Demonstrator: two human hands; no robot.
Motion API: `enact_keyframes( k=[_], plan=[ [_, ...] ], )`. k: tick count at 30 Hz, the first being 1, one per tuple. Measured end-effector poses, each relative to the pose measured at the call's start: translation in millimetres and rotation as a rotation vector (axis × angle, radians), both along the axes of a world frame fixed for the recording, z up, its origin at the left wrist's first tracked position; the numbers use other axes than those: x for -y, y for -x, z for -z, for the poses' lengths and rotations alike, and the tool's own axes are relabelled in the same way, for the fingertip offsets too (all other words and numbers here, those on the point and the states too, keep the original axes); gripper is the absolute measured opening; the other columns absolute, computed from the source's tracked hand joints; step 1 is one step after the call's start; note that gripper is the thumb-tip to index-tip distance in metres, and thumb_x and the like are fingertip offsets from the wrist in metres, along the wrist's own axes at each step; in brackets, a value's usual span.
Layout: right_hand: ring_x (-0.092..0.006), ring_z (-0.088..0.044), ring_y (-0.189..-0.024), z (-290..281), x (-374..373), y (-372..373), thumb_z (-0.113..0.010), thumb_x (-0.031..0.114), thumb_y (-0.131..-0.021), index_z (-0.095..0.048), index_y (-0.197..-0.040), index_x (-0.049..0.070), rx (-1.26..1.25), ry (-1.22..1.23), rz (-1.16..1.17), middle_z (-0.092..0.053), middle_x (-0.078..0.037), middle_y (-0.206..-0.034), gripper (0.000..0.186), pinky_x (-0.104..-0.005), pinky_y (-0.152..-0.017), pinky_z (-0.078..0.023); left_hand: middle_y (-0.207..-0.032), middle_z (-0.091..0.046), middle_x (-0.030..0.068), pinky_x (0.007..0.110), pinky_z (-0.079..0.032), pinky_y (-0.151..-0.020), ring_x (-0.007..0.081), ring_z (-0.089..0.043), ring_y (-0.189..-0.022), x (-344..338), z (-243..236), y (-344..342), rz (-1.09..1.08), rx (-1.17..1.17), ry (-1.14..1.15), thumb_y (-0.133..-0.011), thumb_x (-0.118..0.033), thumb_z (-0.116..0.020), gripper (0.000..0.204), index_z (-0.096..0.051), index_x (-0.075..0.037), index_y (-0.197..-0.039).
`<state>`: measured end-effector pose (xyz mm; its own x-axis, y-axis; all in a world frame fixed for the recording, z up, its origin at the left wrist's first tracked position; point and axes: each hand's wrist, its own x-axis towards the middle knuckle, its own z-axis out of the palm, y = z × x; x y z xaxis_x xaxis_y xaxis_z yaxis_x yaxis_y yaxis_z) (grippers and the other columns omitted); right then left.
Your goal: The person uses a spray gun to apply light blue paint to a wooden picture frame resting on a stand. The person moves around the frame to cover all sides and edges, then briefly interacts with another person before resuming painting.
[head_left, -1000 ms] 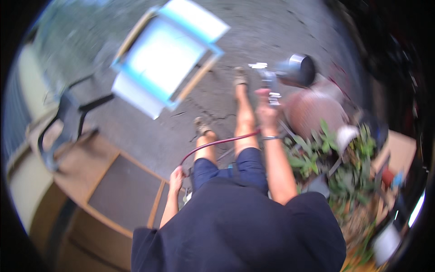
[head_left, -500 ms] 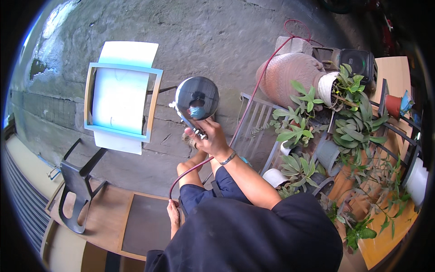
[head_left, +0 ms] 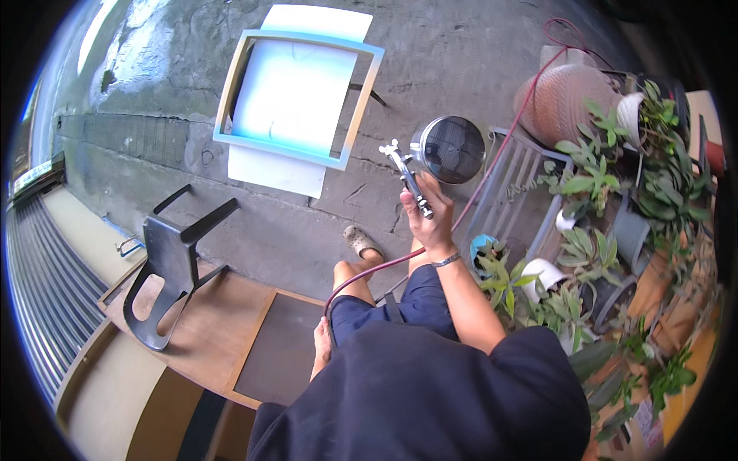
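My right hand [head_left: 429, 213] grips a metal spray gun [head_left: 403, 173] with a round dark shiny cup [head_left: 450, 150] at its top right, out in front of me. A red hose [head_left: 492, 178] runs beside that hand and down to my left side, where my left hand [head_left: 321, 341] is closed round it at my hip. Beyond the gun, on the left, a wooden frame [head_left: 370, 81] with blue coating lies over white boards [head_left: 288, 104], raised on a support with a dark leg.
A dark plastic chair [head_left: 173, 269] and wooden panels [head_left: 211, 323] are at left, beside corrugated sheeting [head_left: 46, 284]. At right stand many potted plants [head_left: 584, 253], a large terracotta jar [head_left: 565, 107], a metal rack [head_left: 496, 200] and a grey block [head_left: 560, 55]. Grey concrete floor [head_left: 415, 54] lies ahead.
My view has turned, shifting the frame and chair up and to the right. My right hand and the spray gun have moved right within the picture.
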<state>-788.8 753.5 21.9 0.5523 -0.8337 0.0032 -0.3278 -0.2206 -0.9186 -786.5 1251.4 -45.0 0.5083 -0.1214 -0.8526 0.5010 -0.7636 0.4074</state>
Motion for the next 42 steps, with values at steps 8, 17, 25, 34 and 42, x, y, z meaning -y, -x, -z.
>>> enact_keyframes(
  k=[8, 17, 25, 34, 42],
  plan=[
    [-0.0321, -0.075, -0.080, -1, -145, 15, -0.070, 0.036, -0.096, -0.071, -0.120, 0.001, -0.053, -0.016, 0.007, -0.074, -0.016, -0.086, 0.043, -0.0396, -0.070, -0.056, -0.072, -0.061, 0.0050, 0.030, -0.050, -0.068, 0.0153, -0.057, -0.067, -136, -39, 9, -0.134, 0.022, -0.094, -0.109, -0.050, -0.039, 0.062, -0.060, 0.001, -0.081],
    [-0.0262, -0.071, -0.074, 17, -191, 10, -0.069, 0.032, -0.097, -0.071, -0.102, 0.001, -0.067, -0.135, 0.002, -0.070, -0.011, -0.079, 0.032, -0.0368, -0.065, -0.053, -0.054, -0.046, 0.0019, 0.031, -0.045, -0.053, 0.0143, -0.051, -0.050, -146, -37, -28, -0.035, 0.104, -0.074, -0.108, -0.052, -0.042, 0.063, -0.049, -0.006, -0.066],
    [-0.0272, -0.069, -0.065, 16, -52, 48, -0.068, 0.034, -0.098, -0.072, -0.093, 0.000, -0.080, 0.193, 0.201, -0.068, -0.013, -0.071, 0.034, -0.0380, -0.057, -0.049, -0.069, -0.059, 0.0090, 0.034, -0.048, -0.061, 0.0178, -0.058, -0.063, -7, 6, -42, 0.280, 0.152, 0.031, -0.107, -0.033, -0.048, 0.035, -0.061, -0.004, -0.093],
    [-0.0100, -0.056, -0.042, 53, 157, 69, -0.065, 0.046, -0.099, -0.074, -0.090, 0.001, -0.078, 0.109, 0.192, -0.072, -0.006, -0.069, 0.047, -0.0283, -0.039, -0.039, -0.091, -0.069, 0.0150, 0.031, -0.051, -0.078, 0.0178, -0.062, -0.080, 183, 30, -2, 0.401, 0.212, 0.273, -0.102, -0.011, -0.057, 0.026, -0.063, -0.005, -0.127],
    [-0.0114, -0.060, -0.043, 119, 275, 31, -0.066, 0.050, -0.097, -0.075, -0.089, 0.001, -0.061, 0.121, 0.102, -0.074, -0.008, -0.073, 0.051, -0.0281, -0.038, -0.041, -0.092, -0.069, 0.0146, 0.030, -0.051, -0.077, 0.0165, -0.061, -0.078, 277, 56, 7, 0.421, 0.262, 0.218, -0.100, -0.007, -0.059, 0.026, -0.064, -0.003, -0.126]
  ],
)
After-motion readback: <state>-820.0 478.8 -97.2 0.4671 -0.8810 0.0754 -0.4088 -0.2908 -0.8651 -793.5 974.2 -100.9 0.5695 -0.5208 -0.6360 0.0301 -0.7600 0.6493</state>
